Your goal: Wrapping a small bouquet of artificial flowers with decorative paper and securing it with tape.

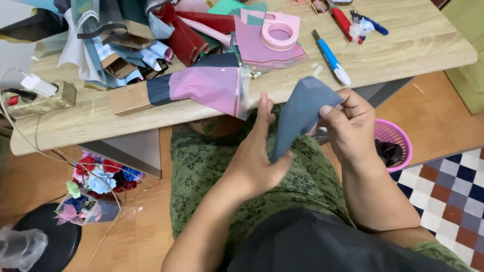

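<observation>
L hand [259, 156] and R hand [348, 126] are both pinching a grey-blue paper sheet [300, 113] above the lap, w/ a blue utility knife [330, 58], pink tape dispenser [279, 31] and coloured paper scraps [212, 83] lying on the wooden table [403, 45] beyond

1. Bare light-wood tabletop [418, 40] lies open along its right end, past the blue-handled utility knife [330, 56], giving a hand free passage there.
2. A heap of coloured paper sheets and cardboard rolls [126, 45] blocks the table's left and middle; a pink plastic tape dispenser [280, 31] sits among them.
3. Both hands, the left hand [257, 156] and right hand [350, 126], work over the lap, just below the table edge, pinching a folded grey-blue paper [300, 113].
4. A pink mesh basket [396, 141] crowds the floor to the right.
</observation>
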